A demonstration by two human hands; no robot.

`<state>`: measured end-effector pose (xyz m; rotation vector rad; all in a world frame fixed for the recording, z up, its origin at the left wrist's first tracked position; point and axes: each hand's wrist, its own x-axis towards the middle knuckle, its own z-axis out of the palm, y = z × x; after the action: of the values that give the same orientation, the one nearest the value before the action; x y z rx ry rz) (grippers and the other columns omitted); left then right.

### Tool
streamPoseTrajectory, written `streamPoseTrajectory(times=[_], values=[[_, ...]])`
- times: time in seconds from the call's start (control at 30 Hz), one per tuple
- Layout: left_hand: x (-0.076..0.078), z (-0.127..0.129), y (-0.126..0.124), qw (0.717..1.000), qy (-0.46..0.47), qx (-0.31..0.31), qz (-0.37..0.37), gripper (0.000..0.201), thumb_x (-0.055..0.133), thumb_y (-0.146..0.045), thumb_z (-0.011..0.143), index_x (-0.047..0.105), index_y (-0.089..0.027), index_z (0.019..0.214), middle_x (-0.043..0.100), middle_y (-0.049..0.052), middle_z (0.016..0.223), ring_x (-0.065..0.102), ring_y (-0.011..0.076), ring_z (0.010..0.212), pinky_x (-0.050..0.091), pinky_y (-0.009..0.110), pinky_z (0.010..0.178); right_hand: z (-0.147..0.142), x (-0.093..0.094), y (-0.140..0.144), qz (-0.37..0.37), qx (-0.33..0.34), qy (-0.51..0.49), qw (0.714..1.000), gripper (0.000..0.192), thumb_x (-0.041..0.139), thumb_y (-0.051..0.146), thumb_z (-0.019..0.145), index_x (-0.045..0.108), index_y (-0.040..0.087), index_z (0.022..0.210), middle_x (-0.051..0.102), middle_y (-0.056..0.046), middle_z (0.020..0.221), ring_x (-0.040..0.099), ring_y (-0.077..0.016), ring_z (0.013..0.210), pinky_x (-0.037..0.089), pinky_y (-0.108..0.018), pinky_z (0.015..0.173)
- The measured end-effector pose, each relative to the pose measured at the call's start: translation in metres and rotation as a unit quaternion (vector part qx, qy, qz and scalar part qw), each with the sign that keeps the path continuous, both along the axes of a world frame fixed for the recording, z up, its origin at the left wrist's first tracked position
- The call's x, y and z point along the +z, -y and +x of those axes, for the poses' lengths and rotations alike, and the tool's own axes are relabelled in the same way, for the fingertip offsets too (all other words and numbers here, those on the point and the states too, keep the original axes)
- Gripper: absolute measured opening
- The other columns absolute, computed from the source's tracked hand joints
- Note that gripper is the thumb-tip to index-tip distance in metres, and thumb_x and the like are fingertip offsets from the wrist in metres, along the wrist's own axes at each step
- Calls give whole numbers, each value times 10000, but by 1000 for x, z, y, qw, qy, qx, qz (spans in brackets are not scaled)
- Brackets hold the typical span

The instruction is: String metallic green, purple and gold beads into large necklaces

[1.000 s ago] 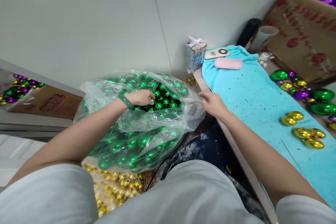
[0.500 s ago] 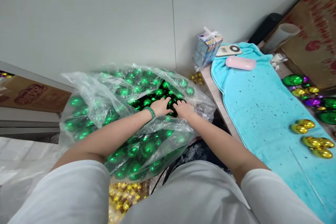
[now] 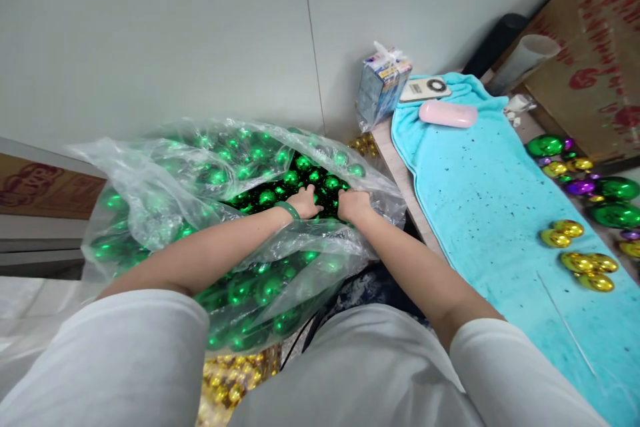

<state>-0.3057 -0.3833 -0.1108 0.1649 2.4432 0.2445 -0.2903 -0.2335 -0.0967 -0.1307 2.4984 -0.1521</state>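
Red print [image 3: 584, 78], unreadable, marks the carton [image 3: 600, 107] beyond my right hand [image 3: 354, 205], curled, its grip unclear to me; green balls [image 3: 291, 177] lie bagged around it and my spread left hand [image 3: 304, 203].

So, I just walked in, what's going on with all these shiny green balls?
A person has both hands at the opening of a big clear plastic bag full of green balls. The left hand and right hand are close together there; whether either has a ball in its grip, I can't tell. To the right, gold balls and a pink case lie on a blue towel.
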Motion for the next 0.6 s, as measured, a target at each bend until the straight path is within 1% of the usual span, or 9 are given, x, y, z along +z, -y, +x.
streamPoseTrajectory(times=[0.07, 0.13, 0.17, 0.23, 0.33, 0.43, 0.5, 0.57, 0.6], values=[[0, -7, 4, 999, 33, -6, 31, 751, 603, -502, 744, 354, -129, 1347, 504, 205, 1324, 565, 326, 1142, 451, 378, 916, -13, 2, -4, -9, -10, 44, 999, 551, 665, 227, 708, 576, 90, 1234, 611, -238, 1196, 620, -337, 1055, 506, -417, 814], [1, -11, 11, 996, 58, -14, 64, 751, 603, -529, 737, 375, -142, 1339, 547, 154, 1312, 568, 267, 1146, 442, 312, 937, -22, 5, -11, -32, -12, 81, 996, 563, 690, 315, 691, 610, 106, 1208, 631, -202, 1188, 644, -320, 1006, 522, -380, 785], [2, -12, 15, 994, 68, -10, 81, 744, 594, -547, 737, 389, -147, 1330, 559, 135, 1308, 567, 251, 1147, 438, 294, 943, -24, 7, -15, -48, -9, 95, 994, 560, 687, 358, 694, 624, 118, 1196, 642, -178, 1182, 654, -304, 983, 527, -359, 771], [6, -10, 21, 990, 87, 6, 110, 762, 594, -574, 718, 406, -148, 1321, 565, 126, 1306, 565, 255, 1146, 436, 299, 949, -26, 8, -22, -83, 2, 113, 990, 560, 676, 410, 704, 632, 151, 1198, 656, -130, 1177, 660, -273, 963, 527, -320, 763], [11, 1, 26, 987, 86, 16, 137, 814, 629, -557, 678, 385, -157, 1343, 585, 121, 1264, 577, 274, 1104, 448, 331, 928, -23, 3, -26, -122, 19, 119, 985, 674, 698, 426, 696, 551, 184, 1307, 605, -105, 1277, 615, -261, 1071, 502, -300, 841], [15, 15, 23, 987, 55, 20, 148, 773, 625, -512, 695, 385, -165, 1343, 612, 107, 1179, 589, 276, 1052, 463, 358, 898, -21, -4, -24, -145, 22, 123, 981, 835, 727, 451, 671, 428, 202, 1410, 530, -114, 1367, 557, -274, 1169, 464, -326, 924], [16, 21, 19, 983, 47, 60, 165, 722, 639, -473, 697, 417, -165, 1312, 626, 97, 1127, 588, 275, 1036, 469, 375, 893, -21, -7, -24, -166, 9, 124, 978, 863, 751, 454, 639, 438, 198, 1402, 534, -118, 1362, 552, -284, 1176, 454, -337, 941], [17, 22, 17, 967, 58, 142, 205, 673, 654, -435, 697, 440, -172, 1279, 637, 85, 1096, 599, 258, 1013, 483, 372, 880, -20, -7, -28, -217, -34, 112, 969, 831, 766, 455, 620, 493, 183, 1357, 557, -111, 1335, 565, -270, 1158, 458, -314, 937], [19, 21, 17, 949, 76, 193, 237, 648, 653, -425, 705, 443, -183, 1269, 643, 79, 1089, 610, 246, 992, 495, 366, 863, -18, -6, -30, -255, -70, 103, 959, 793, 763, 461, 626, 521, 178, 1327, 577, -105, 1311, 580, -254, 1136, 465, -299, 925]])
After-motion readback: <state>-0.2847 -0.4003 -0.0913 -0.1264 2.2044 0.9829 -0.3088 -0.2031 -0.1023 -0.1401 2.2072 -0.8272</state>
